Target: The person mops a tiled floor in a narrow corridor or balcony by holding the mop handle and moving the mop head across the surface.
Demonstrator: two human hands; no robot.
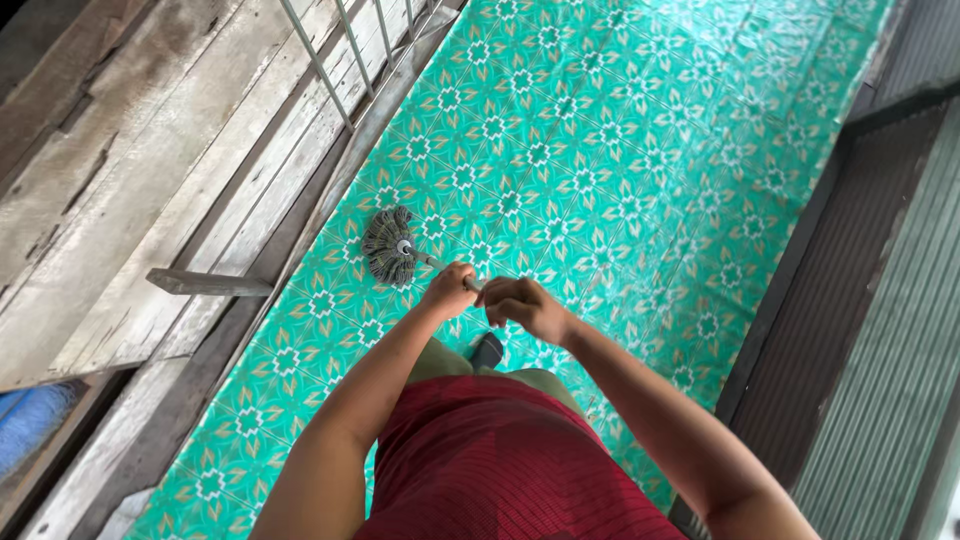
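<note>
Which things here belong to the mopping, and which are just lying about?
In use:
left hand
right hand
mop handle
mop head
green patterned floor

Lying about:
loose wooden plank
metal railing
blue object
corrugated metal wall

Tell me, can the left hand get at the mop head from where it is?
Probably not without bending. The left hand grips the handle lower down than the right hand, and the mop head lies on the floor beyond it. Nothing blocks the way.
</note>
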